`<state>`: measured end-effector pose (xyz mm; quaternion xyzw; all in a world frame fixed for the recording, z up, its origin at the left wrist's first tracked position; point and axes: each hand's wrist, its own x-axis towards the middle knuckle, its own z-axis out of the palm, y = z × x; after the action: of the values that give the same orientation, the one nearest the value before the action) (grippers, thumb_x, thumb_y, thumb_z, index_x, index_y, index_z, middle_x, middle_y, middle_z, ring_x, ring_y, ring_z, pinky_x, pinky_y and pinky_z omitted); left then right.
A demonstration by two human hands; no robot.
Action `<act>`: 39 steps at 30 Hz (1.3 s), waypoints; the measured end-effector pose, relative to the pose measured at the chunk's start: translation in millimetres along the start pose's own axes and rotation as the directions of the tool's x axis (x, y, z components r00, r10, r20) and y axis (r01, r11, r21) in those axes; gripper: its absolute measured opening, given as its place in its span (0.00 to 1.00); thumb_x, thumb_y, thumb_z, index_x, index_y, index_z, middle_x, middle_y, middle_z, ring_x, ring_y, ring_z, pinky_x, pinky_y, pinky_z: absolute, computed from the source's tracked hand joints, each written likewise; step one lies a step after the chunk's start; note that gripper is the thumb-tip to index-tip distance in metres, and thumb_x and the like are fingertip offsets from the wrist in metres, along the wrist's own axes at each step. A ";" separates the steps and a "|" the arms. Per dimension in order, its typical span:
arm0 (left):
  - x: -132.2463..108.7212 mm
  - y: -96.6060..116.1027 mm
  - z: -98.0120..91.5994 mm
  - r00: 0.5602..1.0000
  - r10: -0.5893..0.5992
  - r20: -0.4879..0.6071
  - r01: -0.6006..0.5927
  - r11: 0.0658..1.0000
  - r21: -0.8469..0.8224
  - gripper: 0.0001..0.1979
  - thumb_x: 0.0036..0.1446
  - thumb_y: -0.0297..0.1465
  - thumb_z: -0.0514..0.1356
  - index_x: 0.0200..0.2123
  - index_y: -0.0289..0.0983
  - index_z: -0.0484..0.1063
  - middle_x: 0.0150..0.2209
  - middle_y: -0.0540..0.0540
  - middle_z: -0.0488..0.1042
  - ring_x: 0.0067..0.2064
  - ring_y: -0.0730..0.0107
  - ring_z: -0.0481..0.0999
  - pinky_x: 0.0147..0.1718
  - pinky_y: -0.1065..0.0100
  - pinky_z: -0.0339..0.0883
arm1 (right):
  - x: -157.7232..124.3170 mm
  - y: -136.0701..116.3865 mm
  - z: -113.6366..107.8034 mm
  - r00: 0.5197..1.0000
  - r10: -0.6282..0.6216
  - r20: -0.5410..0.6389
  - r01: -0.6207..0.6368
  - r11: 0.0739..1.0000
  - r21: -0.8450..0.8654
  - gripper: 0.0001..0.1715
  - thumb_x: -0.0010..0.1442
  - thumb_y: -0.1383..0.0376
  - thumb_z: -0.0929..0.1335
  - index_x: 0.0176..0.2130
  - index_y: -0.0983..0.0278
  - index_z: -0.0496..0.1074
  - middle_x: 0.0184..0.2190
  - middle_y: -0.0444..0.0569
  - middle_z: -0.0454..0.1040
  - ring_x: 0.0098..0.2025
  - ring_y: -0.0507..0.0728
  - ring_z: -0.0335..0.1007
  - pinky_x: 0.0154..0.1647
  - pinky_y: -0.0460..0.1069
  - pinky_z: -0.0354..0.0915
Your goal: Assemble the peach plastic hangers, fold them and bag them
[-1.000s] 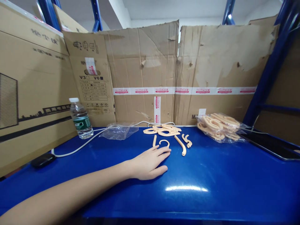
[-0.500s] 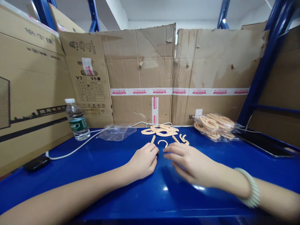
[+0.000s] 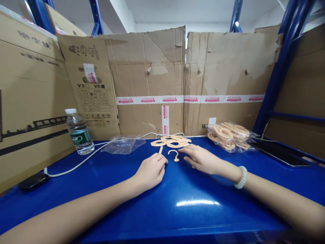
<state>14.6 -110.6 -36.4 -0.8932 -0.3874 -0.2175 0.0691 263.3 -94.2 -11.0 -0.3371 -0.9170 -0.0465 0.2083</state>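
Note:
A flat beige piece (image 3: 160,150) sticks out beyond the fingers of my left hand (image 3: 152,169), which is closed on it low over the blue table. To the right lies a beige hook (image 3: 175,155), between my two hands. My right hand (image 3: 201,158) is open over the table, fingers apart and pointing left, beside a pile of beige oval pieces (image 3: 175,142). Under its palm a small bit of beige shows; the rest of that is hidden.
A clear bag of beige parts (image 3: 230,135) and a dark tablet (image 3: 279,153) lie at the right. At the left are a water bottle (image 3: 80,135), a crumpled plastic bag (image 3: 124,145), a white cable (image 3: 73,168) and a black device (image 3: 34,181). Cardboard (image 3: 149,81) stands behind.
My right hand has moved forward, over the small loose pieces near the pile. The hook beside my left hand now shows its full length. The view has shifted slightly.

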 end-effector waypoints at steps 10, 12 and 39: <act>0.0 -2.3 -0.8 0.998 -0.045 -0.042 0.044 0.999 -0.032 0.12 0.57 0.24 0.52 0.40 0.39 0.72 0.41 0.47 0.78 0.45 0.62 0.75 0.44 0.61 0.69 | -20.8 61.7 -34.4 0.968 0.073 0.238 -0.112 0.982 0.152 0.15 0.58 0.61 0.69 0.44 0.65 0.76 0.41 0.53 0.74 0.41 0.59 0.72 0.43 0.52 0.67; 0.2 -3.9 0.4 0.997 -0.055 -0.050 0.052 0.997 -0.052 0.12 0.57 0.24 0.52 0.39 0.39 0.72 0.40 0.47 0.77 0.44 0.62 0.75 0.43 0.62 0.69 | -19.0 61.4 -26.9 0.962 0.084 0.261 -0.128 0.979 0.157 0.11 0.57 0.64 0.70 0.41 0.66 0.77 0.40 0.53 0.73 0.38 0.57 0.71 0.41 0.51 0.67; 143.1 -36.5 32.8 0.969 0.066 0.238 -0.078 0.996 0.044 0.15 0.63 0.35 0.59 0.50 0.34 0.69 0.49 0.42 0.72 0.46 0.61 0.75 0.43 0.55 0.72 | -21.1 70.9 -44.5 0.977 0.200 0.075 -0.201 0.979 0.008 0.15 0.60 0.69 0.61 0.37 0.64 0.77 0.37 0.52 0.80 0.39 0.59 0.75 0.43 0.52 0.68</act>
<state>85.9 18.9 -4.2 -0.9241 -0.3658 -0.0968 0.0539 338.6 -62.4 16.8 -0.4279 -0.8856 -0.0057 0.1806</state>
